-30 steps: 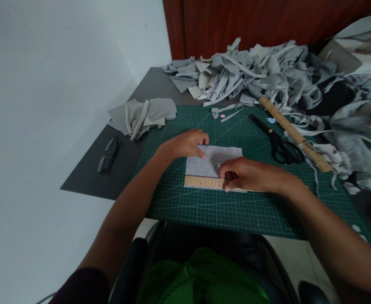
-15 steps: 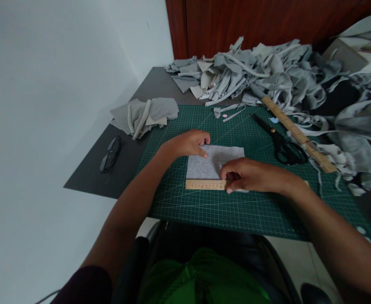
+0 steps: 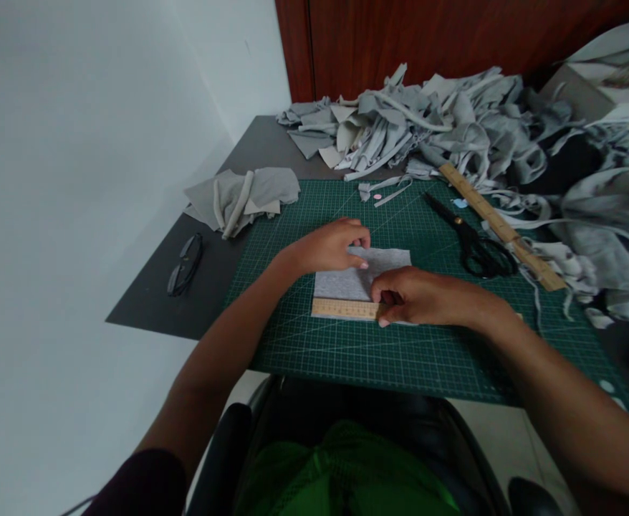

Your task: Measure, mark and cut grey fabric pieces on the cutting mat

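Note:
A rectangle of grey knit fabric (image 3: 336, 284) lies flat on the green cutting mat (image 3: 314, 351). Across its near edge runs a short wooden ruler (image 3: 341, 308), with a thin strip of fabric showing below it. My right hand (image 3: 400, 294) is closed on the ruler, fingers on the far side and thumb on the near side; the ruler's right part is hidden beneath it. Over the fabric's far left part is my left hand (image 3: 341, 244), thumb and fingers apart, holding nothing. Whether its fingertips touch the fabric I cannot tell.
Black scissors (image 3: 478, 247) and a longer wooden ruler (image 3: 500, 222) lie to the right. Grey fabric scraps (image 3: 390, 118) are heaped along the back and right. At left are a folded grey cloth (image 3: 266, 190) and eyeglasses (image 3: 185, 265).
My left hand has shifted right over the fabric. The ruler has slid slightly away from me, and a strip of fabric now shows below its left part. My right hand keeps its grip.

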### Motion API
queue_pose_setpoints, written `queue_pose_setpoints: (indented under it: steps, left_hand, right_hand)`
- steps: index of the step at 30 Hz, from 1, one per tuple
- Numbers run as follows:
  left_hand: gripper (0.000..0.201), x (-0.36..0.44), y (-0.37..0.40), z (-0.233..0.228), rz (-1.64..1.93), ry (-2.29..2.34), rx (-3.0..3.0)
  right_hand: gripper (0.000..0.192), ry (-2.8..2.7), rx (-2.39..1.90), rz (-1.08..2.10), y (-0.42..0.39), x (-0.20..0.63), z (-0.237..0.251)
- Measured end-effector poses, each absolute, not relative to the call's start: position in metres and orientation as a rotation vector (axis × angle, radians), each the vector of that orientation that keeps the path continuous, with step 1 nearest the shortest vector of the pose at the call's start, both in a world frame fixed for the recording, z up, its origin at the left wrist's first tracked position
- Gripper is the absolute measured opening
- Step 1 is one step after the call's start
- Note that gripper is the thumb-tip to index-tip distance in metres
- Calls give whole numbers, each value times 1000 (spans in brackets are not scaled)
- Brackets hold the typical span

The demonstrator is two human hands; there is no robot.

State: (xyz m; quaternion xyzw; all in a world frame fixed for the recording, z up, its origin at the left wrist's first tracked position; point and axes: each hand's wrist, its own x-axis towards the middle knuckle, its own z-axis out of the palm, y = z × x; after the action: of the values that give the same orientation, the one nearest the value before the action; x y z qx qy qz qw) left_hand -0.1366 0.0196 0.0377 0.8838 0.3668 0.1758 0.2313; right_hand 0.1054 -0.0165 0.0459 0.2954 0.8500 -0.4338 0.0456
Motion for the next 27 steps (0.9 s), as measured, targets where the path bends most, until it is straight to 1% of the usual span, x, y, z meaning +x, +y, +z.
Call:
queue_pose_setpoints:
  steps: [2,4,6,10,13,18,23,25,27]
  left_hand:
    - [15,-128,15,41,452,872,2435]
    - [13,-122,10,42,404,774,2420]
    - [12,-119,7,41,351,754,2387]
    - [15,-113,-1,38,220,764,2398]
    - [20,-105,-8,38,189,852,2544]
    - [36,-92,-32,45,80,1053,2652]
    - [37,-67,-85,46,132,1585,2628]
    - [45,-54,-105,38,183,1682,2643]
    - [52,-43,-119,25,348,1687,2669]
  right_hand:
    - [18,2623,868,-1334,-17,107,47]
    - [19,2648,816,-1355,-14,110,48]
    - [25,2676,797,-1359,-9,113,46]
    - [43,2786,930,-1272,7,120,37]
    - [39,2888,920,-1310,18,122,30]
    - [39,2627,998,-1633,24,124,24]
    - [34,2538,1012,-1815,28,122,24]
    - [30,2571,1008,-1775,29,121,21]
    - [25,2652,1029,-1656,30,118,17]
